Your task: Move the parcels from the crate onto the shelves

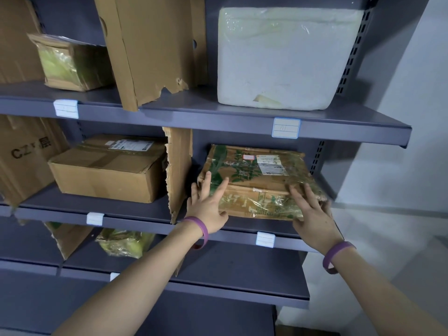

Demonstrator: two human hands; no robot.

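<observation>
A flat brown parcel (257,175) with green leaf print and clear wrap lies on the middle shelf (135,225), in its right bay. My left hand (208,202) rests with straight, spread fingers on the parcel's front left corner. My right hand (312,209) lies with straight fingers on its front right corner. Both wrists wear purple bands. The crate is out of view.
A torn cardboard divider (178,175) stands just left of the parcel. Left of it sit a brown carton (106,170) and a large printed box (24,156). The upper shelf holds a white foam box (283,57), another divider and a wrapped parcel (72,64). A wrapped parcel (123,242) lies below.
</observation>
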